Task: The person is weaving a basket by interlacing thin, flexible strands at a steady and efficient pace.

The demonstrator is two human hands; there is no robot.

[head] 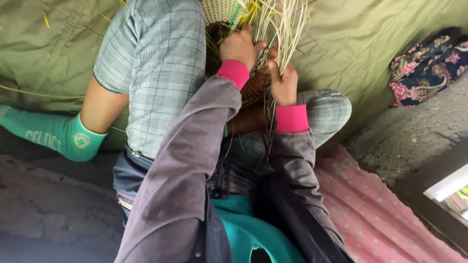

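Observation:
A partly woven basket (220, 10) of pale cane with green and yellow strands rests between my knees at the top centre. Loose cane strips (278, 24) fan upward from it. My left hand (239, 46) presses on the woven work beside the strips, fingers closed over it. Just to its right, my right hand (284, 85) pinches a bundle of thin strips that hangs down past my wrist. A brown woven section (256, 87) shows between the two hands. Both sleeves are grey with pink cuffs.
I sit on a teal plastic stool (248, 229), legs in checked trousers, one green sock (58, 134) at left. Olive cloth (360, 44) covers the ground ahead. A floral dark bundle (426, 65) lies at right, pink dotted fabric (375, 214) below it, with rough concrete (414, 141) beside.

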